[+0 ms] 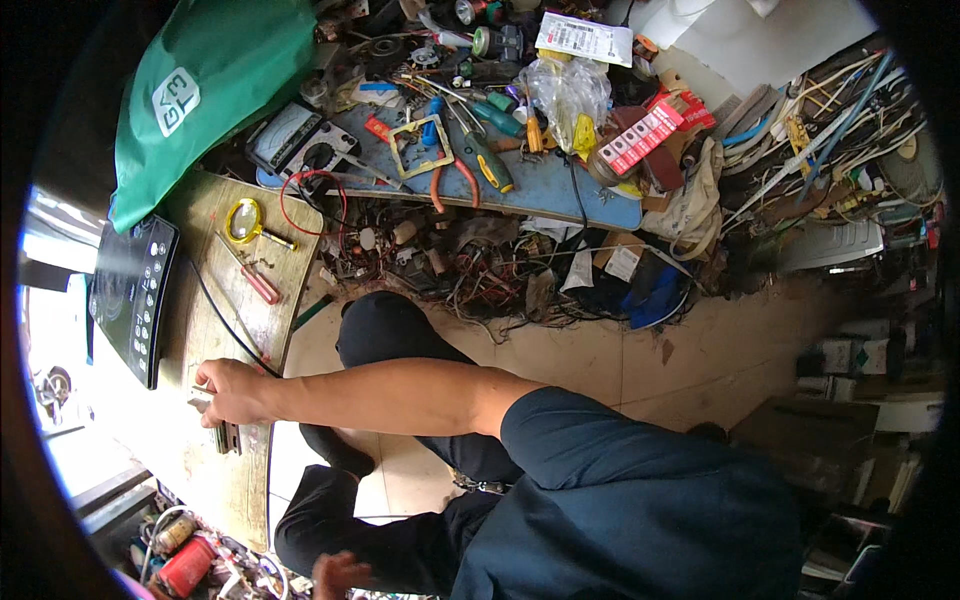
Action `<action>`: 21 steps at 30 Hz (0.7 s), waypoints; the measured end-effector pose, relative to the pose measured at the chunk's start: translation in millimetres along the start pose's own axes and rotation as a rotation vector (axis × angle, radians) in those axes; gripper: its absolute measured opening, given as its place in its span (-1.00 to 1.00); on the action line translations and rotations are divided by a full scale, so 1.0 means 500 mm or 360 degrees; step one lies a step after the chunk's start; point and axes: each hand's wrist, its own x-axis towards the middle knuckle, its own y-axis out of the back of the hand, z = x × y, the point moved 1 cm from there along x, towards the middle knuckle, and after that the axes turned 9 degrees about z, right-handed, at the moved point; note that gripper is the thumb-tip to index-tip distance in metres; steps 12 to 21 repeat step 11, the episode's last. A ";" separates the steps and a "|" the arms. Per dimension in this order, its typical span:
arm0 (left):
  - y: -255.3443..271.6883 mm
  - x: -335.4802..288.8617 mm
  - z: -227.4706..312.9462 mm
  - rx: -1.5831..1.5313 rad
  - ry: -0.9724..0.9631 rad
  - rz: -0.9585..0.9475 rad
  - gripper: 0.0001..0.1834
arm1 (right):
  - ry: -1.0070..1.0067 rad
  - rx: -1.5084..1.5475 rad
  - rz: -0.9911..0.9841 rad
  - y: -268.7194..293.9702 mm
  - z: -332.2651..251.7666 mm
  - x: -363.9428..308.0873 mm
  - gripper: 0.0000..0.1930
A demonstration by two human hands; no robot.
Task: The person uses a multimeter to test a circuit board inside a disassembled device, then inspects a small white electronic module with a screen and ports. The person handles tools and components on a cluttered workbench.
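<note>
My right hand (236, 392) is over the near part of the wooden table (185, 440), fingers closed round a small silvery metal piece (202, 396) whose kind I cannot make out. Just beside it, partly hidden by the hand, is a metal part (228, 437) at the table's edge. My left hand (340, 575) is low at the bottom edge, by my knee; it is blurred and its fingers are unclear. A black induction cooker (136, 300) lies close to the right hand. Farther along are a red-handled screwdriver (262, 286) and a yellow magnifying glass (244, 220).
A black cable (222, 318) runs across the table to the right hand. The blue bench (600, 205) carries pliers (470, 182), screwdrivers and an analog multimeter (300, 145). A green bag (225, 85) hangs over the table's far end. Parts and wires clutter the floor.
</note>
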 end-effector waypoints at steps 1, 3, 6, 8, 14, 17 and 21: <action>0.001 -0.054 -0.030 0.0059 0.0027 -0.0027 -0.30 | 0.0031 -0.0042 0.0005 -0.003 0.004 0.001 -0.26; -0.039 -0.137 -0.036 0.0045 0.0174 0.0111 -0.24 | 0.0075 -0.0062 0.0014 -0.020 0.023 0.008 -0.26; -0.053 -0.249 -0.118 -0.0341 0.0401 0.0349 -0.22 | 0.0069 -0.0102 0.0027 -0.016 0.029 0.014 -0.26; -0.053 -0.313 -0.156 -0.0483 0.0670 0.0578 -0.28 | 0.0098 -0.0125 0.0067 -0.019 0.035 0.021 -0.22; -0.055 -0.371 -0.200 -0.0480 0.1040 0.1020 -0.29 | 0.0055 -0.0044 0.0060 -0.012 0.033 0.024 -0.24; -0.055 -0.371 -0.200 -0.0480 0.1040 0.1020 -0.29 | 0.0055 -0.0044 0.0060 -0.012 0.033 0.024 -0.24; -0.055 -0.371 -0.200 -0.0480 0.1040 0.1020 -0.29 | 0.0055 -0.0044 0.0060 -0.012 0.033 0.024 -0.24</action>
